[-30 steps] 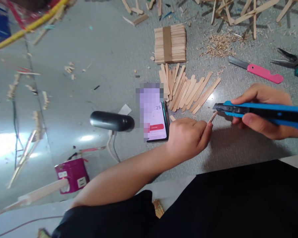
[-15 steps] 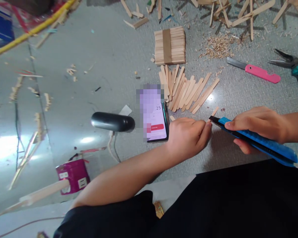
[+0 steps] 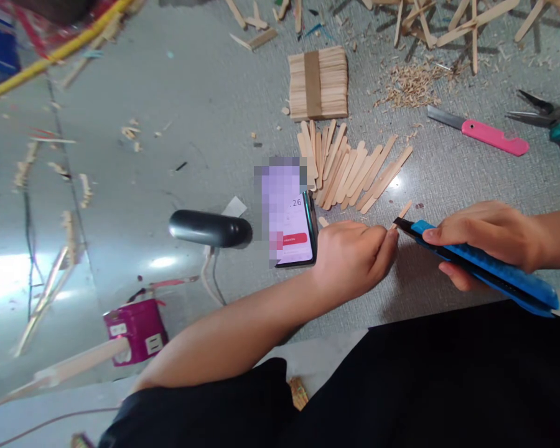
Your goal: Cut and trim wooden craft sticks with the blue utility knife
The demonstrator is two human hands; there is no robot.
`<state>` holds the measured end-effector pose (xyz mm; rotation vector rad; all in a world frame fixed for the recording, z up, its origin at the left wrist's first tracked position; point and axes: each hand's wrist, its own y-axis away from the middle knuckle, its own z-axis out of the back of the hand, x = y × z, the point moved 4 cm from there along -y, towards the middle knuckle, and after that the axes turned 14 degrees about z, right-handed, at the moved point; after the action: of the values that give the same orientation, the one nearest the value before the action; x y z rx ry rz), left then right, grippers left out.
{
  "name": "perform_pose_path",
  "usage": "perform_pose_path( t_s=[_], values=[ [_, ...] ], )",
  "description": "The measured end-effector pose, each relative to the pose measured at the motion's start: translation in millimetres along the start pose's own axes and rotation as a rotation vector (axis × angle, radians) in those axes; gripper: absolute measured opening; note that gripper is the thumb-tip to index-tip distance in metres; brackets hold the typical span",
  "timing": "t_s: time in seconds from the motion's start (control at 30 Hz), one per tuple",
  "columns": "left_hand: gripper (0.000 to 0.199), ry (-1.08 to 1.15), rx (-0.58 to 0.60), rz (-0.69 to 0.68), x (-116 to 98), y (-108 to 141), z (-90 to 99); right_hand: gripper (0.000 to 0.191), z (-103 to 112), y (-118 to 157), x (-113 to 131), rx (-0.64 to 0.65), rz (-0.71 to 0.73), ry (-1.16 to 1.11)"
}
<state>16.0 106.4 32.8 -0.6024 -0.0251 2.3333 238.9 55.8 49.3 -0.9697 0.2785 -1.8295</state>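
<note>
My left hand is closed at the table's near side, fingers pinching a small wooden craft stick whose far end sticks out past the fingertips. From the right, my right hand grips a blue utility knife. Its black blade lies against the stick close to my left fingertips. Most of the stick is hidden by the left hand and the blade. Just beyond the hands, several loose craft sticks lie fanned out, below a banded bundle of sticks.
A phone lies left of my left hand, beside a black rounded device with a cable. A pink knife, pliers and a heap of wood chips are at the right. A purple power adapter sits lower left.
Both hands, the knife and the stick hold nearly the same position. The number on the phone screen has gone from 25 to 26, and the view has shifted slightly.
</note>
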Motion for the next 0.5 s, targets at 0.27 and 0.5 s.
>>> perform_pose_path(
  t_s=[0.27,0.5],
  values=[
    [0.053,-0.047,-0.034,-0.04,-0.6,0.9,-2.5,0.03,-4.2,-3.9,3.9,0.002,-0.014,-0.009],
    [0.054,-0.056,-0.053,-0.065,-0.9,-0.9,-3.0,0.028,-0.9,-9.1,2.4,0.083,0.016,0.043]
  ],
)
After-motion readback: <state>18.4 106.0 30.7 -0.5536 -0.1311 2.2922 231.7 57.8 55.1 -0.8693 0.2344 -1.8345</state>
